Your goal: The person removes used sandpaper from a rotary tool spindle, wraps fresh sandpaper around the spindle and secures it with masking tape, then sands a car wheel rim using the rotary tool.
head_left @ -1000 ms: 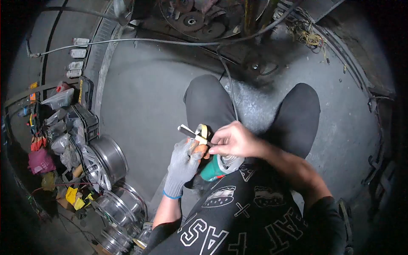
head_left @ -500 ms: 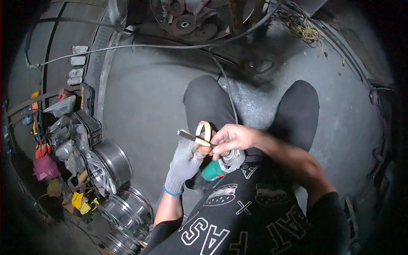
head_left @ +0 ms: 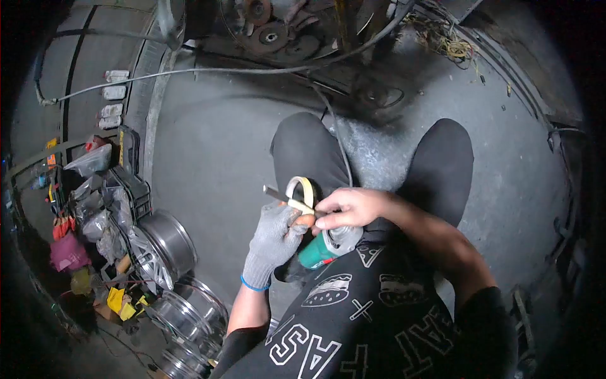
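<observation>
My left hand [head_left: 270, 237], in a grey knit glove with bare fingertips showing, is closed around a thin metal rod [head_left: 273, 192]. The rod tilts down to the right, its bare end poking out past the glove. A strip of pale masking tape is wound on it, still joined to the tape roll [head_left: 307, 189], which stands just above the fingers. My bare right hand [head_left: 351, 207] pinches the rod's other end, mostly hidden by the fingers. Beneath both hands, a green power tool [head_left: 315, 255] with a silver metal head rests against my lap.
Alloy wheel rims [head_left: 178, 243] stand on the left, beside plastic bags and an open black case [head_left: 132, 189]. A grey cable [head_left: 341, 136] runs between my knees [head_left: 303, 148]. Another hose [head_left: 208, 68] crosses ahead, near worn discs [head_left: 270, 38]. Tangled wire [head_left: 457, 49] lies far right.
The tape roll has shifted slightly left and up. The tape now sits nearer the rod's bare end, covering its dark part. My right fingers have changed their pinch a little.
</observation>
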